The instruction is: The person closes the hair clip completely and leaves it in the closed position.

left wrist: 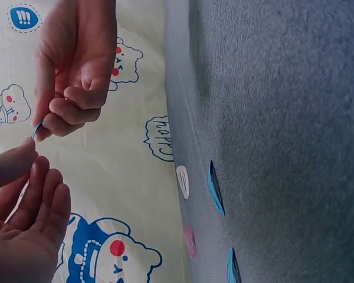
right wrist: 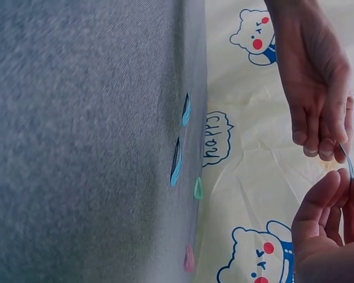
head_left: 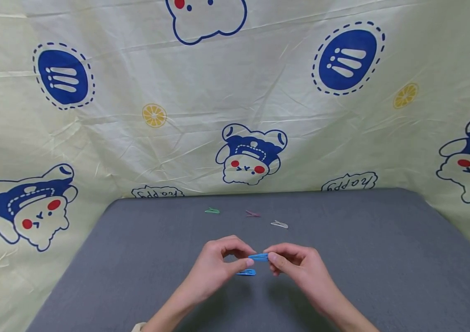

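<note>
The left hand (head_left: 216,262) and right hand (head_left: 302,265) pinch one slim blue hair clip (head_left: 258,257); farther lies a slim white hair clip (left wrist: 183,181)

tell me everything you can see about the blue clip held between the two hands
The blue clip is slender and bright blue, with darker lines running lengthwise; edge-on in the right wrist view it looks thin and slightly curved. Metal or plastic can't be told. It is held up off the gray table, nearly level in the head view, the left hand pinching one end and the right hand the other. Whether it is snapped open or shut is unclear.
</note>
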The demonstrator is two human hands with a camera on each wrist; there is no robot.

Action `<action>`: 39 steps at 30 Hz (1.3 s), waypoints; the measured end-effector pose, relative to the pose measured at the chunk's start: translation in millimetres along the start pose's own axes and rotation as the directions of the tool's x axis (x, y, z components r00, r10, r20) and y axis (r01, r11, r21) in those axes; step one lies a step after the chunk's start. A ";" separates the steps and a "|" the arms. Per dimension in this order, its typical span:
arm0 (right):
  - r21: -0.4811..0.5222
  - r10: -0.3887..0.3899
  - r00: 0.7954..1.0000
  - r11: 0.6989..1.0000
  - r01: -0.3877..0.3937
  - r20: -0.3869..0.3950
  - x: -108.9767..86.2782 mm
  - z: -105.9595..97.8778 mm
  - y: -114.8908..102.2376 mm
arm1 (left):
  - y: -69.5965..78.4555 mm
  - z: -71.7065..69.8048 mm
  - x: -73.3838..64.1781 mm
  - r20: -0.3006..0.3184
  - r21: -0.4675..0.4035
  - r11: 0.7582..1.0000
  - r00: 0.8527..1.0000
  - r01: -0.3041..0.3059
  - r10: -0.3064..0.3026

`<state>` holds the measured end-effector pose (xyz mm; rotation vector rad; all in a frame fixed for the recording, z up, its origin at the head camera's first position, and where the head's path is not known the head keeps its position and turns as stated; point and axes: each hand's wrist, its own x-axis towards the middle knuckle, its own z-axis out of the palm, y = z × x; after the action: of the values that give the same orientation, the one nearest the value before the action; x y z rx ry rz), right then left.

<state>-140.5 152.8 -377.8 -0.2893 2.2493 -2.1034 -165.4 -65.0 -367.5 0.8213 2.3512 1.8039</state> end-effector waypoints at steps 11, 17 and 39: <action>0.017 0.026 1.000 1.000 -0.026 -0.003 -1.7 2.8 -4.6 | -2.9 -3.0 -0.1 -0.017 0.108 0.987 0.993 -0.118 0.121; -0.100 -0.045 0.999 0.994 0.045 0.004 -1.4 1.7 -1.2 | -3.2 -4.3 0.4 -0.027 0.131 0.986 0.993 -0.108 0.112; -0.491 -0.172 0.979 0.847 0.203 0.109 6.8 -10.8 0.1 | -13.6 -2.1 6.7 0.075 0.277 0.947 0.986 -0.163 0.147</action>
<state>-149.0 162.3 -376.5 -0.6070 2.7965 -1.5025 -176.9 -66.1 -377.6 1.1012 2.6141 1.4899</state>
